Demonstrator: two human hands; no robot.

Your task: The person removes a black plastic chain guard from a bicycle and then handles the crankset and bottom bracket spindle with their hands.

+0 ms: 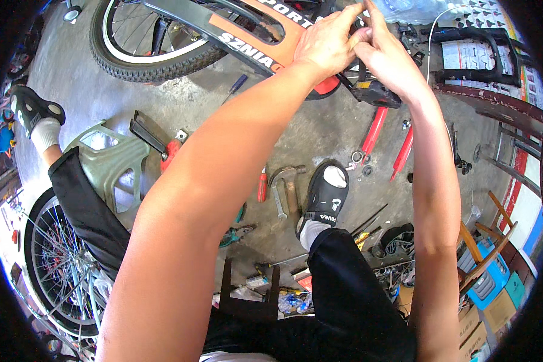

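Observation:
Both my hands meet at the top, over the end of an orange and black bicycle frame [238, 37]. My left hand [326, 45] lies against the frame, thumb and fingers bent toward my right hand [387, 55]. The right thumb and fingers are also bent inward, touching or nearly touching the left ones. What they pinch, if anything, is hidden among the fingers. Just below the right hand is a black, block-like part, possibly a pedal [377, 93]. The bicycle's wheel [157, 71] with a knobby tyre is at the upper left.
On the concrete floor lie a hammer [292, 190], a wrench [279, 199], a red screwdriver [262, 186], pliers [238, 234] and red tubes [375, 131]. A green plastic stool [111, 160] and a spoked wheel [60, 259] stand left. A blue crate [487, 274] sits lower right.

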